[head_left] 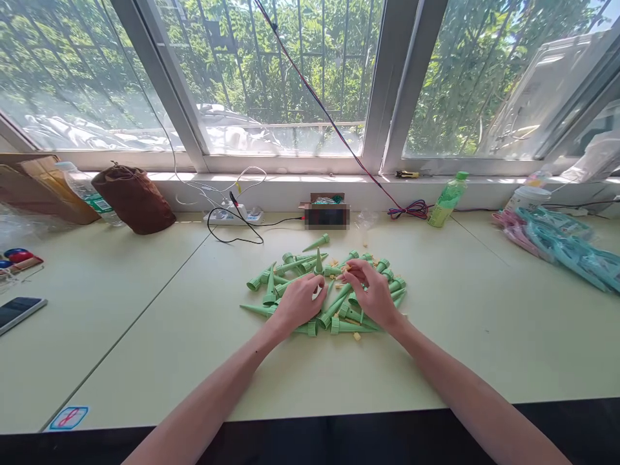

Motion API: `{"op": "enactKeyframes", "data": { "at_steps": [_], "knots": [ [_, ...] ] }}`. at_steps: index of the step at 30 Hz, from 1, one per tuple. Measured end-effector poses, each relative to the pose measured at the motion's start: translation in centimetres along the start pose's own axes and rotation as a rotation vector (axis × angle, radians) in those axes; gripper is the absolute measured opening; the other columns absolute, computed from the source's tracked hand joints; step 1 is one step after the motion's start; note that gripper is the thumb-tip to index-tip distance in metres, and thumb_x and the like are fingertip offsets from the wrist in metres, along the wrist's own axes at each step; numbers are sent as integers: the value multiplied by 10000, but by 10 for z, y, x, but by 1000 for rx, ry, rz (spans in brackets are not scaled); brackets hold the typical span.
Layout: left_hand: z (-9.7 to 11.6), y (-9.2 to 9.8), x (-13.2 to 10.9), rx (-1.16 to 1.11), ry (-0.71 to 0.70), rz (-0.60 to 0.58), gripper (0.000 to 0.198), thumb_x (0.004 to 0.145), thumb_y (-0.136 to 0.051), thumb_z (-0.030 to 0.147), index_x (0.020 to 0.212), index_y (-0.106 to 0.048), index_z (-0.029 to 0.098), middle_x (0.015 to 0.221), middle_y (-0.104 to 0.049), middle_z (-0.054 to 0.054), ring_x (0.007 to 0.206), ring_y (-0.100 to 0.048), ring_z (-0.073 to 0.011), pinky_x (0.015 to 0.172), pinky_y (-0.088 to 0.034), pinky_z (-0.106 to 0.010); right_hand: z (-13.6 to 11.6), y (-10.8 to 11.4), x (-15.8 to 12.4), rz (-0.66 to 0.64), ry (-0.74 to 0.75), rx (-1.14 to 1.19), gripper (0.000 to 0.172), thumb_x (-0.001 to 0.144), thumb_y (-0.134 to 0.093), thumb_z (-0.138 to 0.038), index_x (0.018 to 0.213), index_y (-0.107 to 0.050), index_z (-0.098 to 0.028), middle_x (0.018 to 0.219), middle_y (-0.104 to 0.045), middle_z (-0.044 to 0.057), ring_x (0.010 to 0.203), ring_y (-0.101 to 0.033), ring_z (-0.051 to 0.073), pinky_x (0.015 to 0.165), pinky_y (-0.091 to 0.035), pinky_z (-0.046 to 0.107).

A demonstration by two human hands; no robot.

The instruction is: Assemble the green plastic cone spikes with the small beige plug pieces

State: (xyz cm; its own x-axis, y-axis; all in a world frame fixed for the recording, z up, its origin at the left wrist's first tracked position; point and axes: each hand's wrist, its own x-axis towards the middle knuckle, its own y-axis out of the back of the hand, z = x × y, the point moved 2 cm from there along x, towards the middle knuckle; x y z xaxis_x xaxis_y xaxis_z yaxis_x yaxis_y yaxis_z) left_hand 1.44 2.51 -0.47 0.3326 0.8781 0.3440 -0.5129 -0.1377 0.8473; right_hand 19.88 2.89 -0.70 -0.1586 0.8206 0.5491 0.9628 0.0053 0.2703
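A pile of green plastic plant-watering spikes (356, 327), each with a ribbed, cap-like wide end and a long tapered point, lies on the table. My left hand (301, 300) is over the left of the pile, fingers curled round the wide end of one green spike (318, 261) whose point is up. Its lower part is hidden by my fingers. Just to the right, my right hand (371, 290) pinches a small yellow piece (345, 268) between thumb and fingertips. More small yellow pieces (357, 336) are scattered among the spikes.
Behind the pile stand a small box with a blurred front (327, 216) and a power strip (232, 215) with cables. A green bottle (448, 200) and plastic-wrapped packs (557, 239) are right; a brown bag (134, 199), clear bottle (84, 187) and phone (20, 313) are left.
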Motion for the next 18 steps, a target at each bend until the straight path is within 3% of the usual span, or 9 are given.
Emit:
{"op": "enactKeyframes", "data": {
  "at_steps": [6,11,18],
  "knots": [
    [8,6,-3,-127,-120,218,145,936,-530,317,997,-590,199,847,-592,-16,577,-463,-108,588,-405,-246,-7,-6,-4,22,-114,133,191,933,-596,-387,1037,-561,-230,887,-698,48,789,-718,205,721,-615,345],
    [14,3,-5,-170,-162,194,187,967,-516,365,984,-620,210,893,-612,-28,657,-529,-115,630,-440,-243,-7,-13,-8,2,-224,234,249,904,-617,-453,984,-565,-224,834,-686,42,699,-701,196,619,-610,328],
    [6,-4,-6,-234,-183,174,185,998,-466,289,974,-631,208,881,-604,-22,685,-553,-114,649,-449,-233,-5,-17,-10,-51,-275,329,270,899,-623,-482,929,-567,-220,789,-678,34,712,-711,215,555,-571,308]
  ]
}}
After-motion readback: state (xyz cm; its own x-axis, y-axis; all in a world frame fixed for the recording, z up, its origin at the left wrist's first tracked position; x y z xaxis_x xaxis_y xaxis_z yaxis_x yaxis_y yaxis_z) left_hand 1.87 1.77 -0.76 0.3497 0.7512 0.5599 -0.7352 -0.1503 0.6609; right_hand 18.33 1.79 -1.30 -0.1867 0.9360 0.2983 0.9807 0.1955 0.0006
